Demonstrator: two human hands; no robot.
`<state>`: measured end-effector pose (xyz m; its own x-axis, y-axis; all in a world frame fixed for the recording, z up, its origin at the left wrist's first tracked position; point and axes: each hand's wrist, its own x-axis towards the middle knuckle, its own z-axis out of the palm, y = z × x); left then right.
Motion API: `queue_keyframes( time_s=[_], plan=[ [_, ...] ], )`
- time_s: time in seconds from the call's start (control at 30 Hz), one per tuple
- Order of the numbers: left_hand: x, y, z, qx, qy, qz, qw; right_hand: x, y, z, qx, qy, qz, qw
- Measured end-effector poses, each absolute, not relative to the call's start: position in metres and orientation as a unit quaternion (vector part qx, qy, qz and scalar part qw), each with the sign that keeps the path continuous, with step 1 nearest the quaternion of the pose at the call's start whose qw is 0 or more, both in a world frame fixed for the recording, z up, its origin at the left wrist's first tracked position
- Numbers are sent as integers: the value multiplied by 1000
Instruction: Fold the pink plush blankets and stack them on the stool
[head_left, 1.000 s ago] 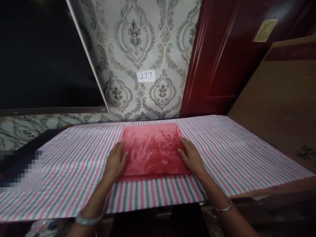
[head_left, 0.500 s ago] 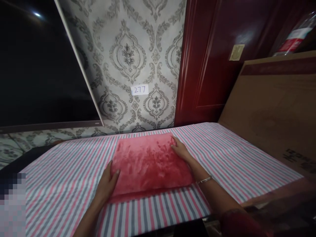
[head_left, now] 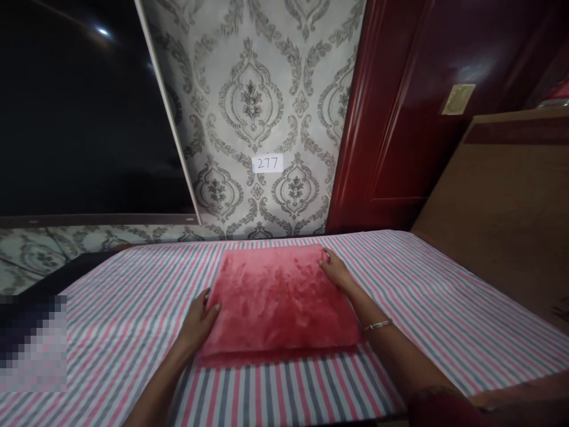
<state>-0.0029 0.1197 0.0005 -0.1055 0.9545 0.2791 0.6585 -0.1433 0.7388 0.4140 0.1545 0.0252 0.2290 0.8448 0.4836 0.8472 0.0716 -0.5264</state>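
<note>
Red plush cloth [head_left: 280, 302] — folded into a thick rectangle, lying flat in the middle of the striped sheet [head_left: 444, 308], its far edge close to the patterned wall [head_left: 267, 89]. A thinner layer shows along the near edge, poking out from under the fold; the bulk sits square to the table edge, apparently kept so by a hand at each side.

Left hand [head_left: 200, 323] — at the near left corner of the cloth, fingers loosely spread and laid against its side, palm down on the sheet. Pressing or steadying, not gripping; nothing enclosed.

Right hand [head_left: 336, 271] — at the far right corner, fingers curled lightly onto the cloth's edge, a thin bangle [head_left: 377, 325] on the wrist. Whether the fingertips pinch the fabric or only rest on it cannot be told.

Surroundings — paper label marked 277 [head_left: 267, 163] on the wall; dark screen [head_left: 80, 118] to the left; red door [head_left: 422, 107] and brown board [head_left: 507, 201] to the right.
</note>
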Motion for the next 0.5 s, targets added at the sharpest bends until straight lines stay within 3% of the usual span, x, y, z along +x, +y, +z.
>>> queue_keyframes(
  time_s=[0.13, 0.23, 0.37, 0.5],
  plan=[
    [27, 139, 61, 737, 579, 343, 62, 385, 161, 56, -695, -629, 11, 350],
    [75, 156, 94, 777, 590, 217, 18, 353, 160, 72, -729, -634, 3, 260],
    [118, 173, 87, 768, 636, 74, -6, 328, 152, 68, -754, -638, -22, 153],
    [118, 177, 56, 755, 652, 66, -26, 327, 151, 53, -757, -639, -26, 134]
  ],
)
